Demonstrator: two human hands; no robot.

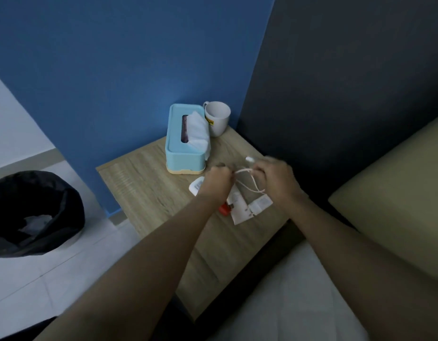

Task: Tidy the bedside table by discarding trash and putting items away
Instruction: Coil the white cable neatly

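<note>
A pale wood-grain bedside table point(149, 193) stands in the corner of a dim room with a blue wall, a bed to its right. Over its middle, the left hand point(216, 179) is closed in a fist on one end of a thin pinkish-white charging cable point(250, 187), and the right hand point(274, 178) pinches the other end, its white plug point(249, 158) sticking up and away. Between the hands the cable runs roughly left to right, with a loop sagging toward the person. That loop hangs just above the white paper scraps point(240, 210) and the small red lighter point(224, 209); in my judgement it could snag and drag them off the edge. Farther out stand a light-blue tissue box point(183, 148), a white mug point(216, 118) and, on the floor to the left, a black-lined bin point(36, 210).
</note>
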